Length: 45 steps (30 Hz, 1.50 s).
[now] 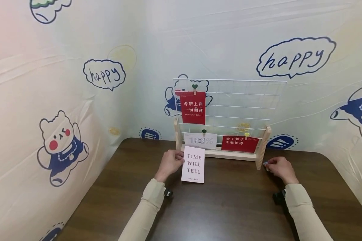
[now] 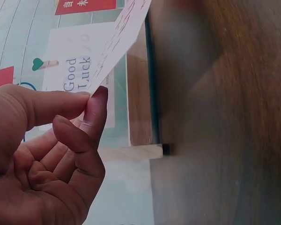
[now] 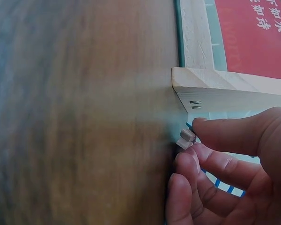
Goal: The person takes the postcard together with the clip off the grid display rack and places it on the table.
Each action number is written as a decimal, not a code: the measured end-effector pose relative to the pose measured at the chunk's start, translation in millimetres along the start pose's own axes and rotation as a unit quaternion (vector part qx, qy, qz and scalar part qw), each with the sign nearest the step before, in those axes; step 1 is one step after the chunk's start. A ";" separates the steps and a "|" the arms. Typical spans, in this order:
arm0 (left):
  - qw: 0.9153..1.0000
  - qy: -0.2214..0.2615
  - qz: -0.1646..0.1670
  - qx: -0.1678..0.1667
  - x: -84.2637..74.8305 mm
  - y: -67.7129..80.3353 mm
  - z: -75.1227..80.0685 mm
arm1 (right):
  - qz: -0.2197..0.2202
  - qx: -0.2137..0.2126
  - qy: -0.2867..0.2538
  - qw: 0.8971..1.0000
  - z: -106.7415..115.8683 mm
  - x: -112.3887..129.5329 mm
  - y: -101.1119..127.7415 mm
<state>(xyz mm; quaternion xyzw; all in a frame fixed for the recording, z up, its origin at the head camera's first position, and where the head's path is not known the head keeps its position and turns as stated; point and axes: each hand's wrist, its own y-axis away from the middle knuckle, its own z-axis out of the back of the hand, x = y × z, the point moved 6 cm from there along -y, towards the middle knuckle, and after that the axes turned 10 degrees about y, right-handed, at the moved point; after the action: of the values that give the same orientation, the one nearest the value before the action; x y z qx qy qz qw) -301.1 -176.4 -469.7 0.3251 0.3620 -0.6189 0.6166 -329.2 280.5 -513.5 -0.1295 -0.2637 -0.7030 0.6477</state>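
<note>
The left hand point(image 1: 170, 163) pinches the pale pink "TIME WILL TELL" paper card point(image 1: 194, 164) by its nine o'clock edge, thumb against forefinger; the card hangs over the dark wooden table point(image 1: 229, 207), just in front of the white wire grid on its pale wood stand point(image 1: 221, 117). At four o'clock of the stand, the right hand point(image 1: 280, 168) pinches a small pale wooden clip point(image 3: 186, 138). With so thin a grip, the card could slip or crease; the tiny clip could pop from the fingertips.
</note>
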 end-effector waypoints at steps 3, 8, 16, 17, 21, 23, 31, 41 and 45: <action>1.000 -0.001 0.006 0.003 3.3 0.3 0.6 | -0.001 0.003 -0.008 1.000 -1.1 -1.4 0.3; 1.000 -0.008 0.006 0.010 9.1 1.6 0.2 | -0.002 0.006 -0.013 1.000 -2.9 -3.8 0.5; 1.000 -0.021 -0.005 0.007 16.3 2.5 -0.2 | -0.001 0.006 -0.015 1.000 -3.7 -3.3 0.7; 1.000 -0.024 -0.004 0.007 16.9 2.8 -0.3 | -0.001 0.006 -0.017 1.000 -3.6 -2.9 0.9; 1.000 -0.029 0.005 0.009 20.7 4.1 -0.9 | 0.002 0.003 -0.016 1.000 -3.1 -0.9 1.8; 0.999 -0.031 0.007 0.009 22.7 5.0 -1.1 | 0.003 0.002 -0.014 1.000 -2.9 -0.2 2.3; 0.999 -0.043 0.000 0.002 28.3 4.3 -0.6 | 0.005 0.007 -0.017 1.000 -2.3 0.1 1.9; 0.999 -0.049 0.007 0.014 28.4 7.4 0.8 | 0.006 0.015 -0.016 1.000 -1.2 1.2 1.0; 0.998 -0.055 0.008 0.014 28.3 7.6 1.6 | 0.005 0.012 -0.013 1.000 -1.3 1.2 1.2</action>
<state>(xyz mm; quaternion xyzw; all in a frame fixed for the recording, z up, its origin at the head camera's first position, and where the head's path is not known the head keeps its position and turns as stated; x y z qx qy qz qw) -294.2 -192.5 -493.3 0.3021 0.3156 -0.6362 0.6359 -327.9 278.8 -513.7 -0.1324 -0.2795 -0.6948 0.6493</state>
